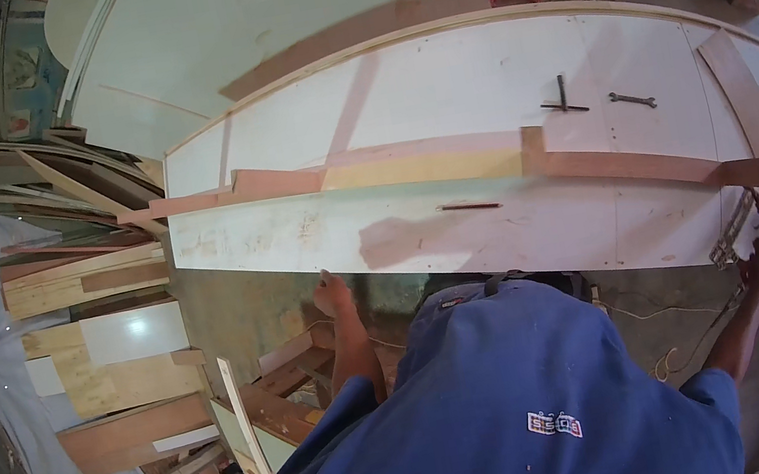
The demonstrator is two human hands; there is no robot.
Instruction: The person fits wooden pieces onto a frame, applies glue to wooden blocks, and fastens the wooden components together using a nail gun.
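Observation:
My right hand (758, 264) grips a power tool (736, 233) with a flat metal plate and a dark red body, at the right end of a long white workbench (378, 227). The tool is by the end of a brown wooden strip (626, 168). My left hand (334, 296) is just off the bench's near edge, its fingers curled; whether they hold anything is hidden. A pencil (470, 207) rests on the bench between my hands. Another brown strip (279, 183) lies along the left half, with a yellowish length (423, 168) between the two.
Toward the back right of the bench lie a wrench (632, 100) and a dark cross-shaped tool (562, 93). A brown board (740, 94) slants at the right. Large white panels (279, 11) stand beyond. Stacked boards (108, 366) fill the left side; a cord (662, 314) trails on the floor.

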